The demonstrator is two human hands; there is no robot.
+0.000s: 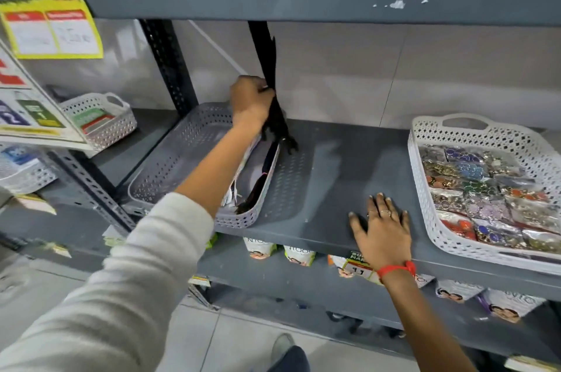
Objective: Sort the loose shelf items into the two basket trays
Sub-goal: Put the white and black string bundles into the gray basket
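Head view: my left hand (250,104) pinches limp, light black hairpiece (274,116) mid-length over gray tray (145,186); right hand (383,224) lies flat, empty.

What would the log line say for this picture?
left hand: gripping black hairpiece over grey basket tray | right hand: flat on shelf | white basket tray: holds packets

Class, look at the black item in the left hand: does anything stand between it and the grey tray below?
Nothing visible does. The left hand holds the black item directly above the grey tray's open far end, its lower tip just outside the rim.
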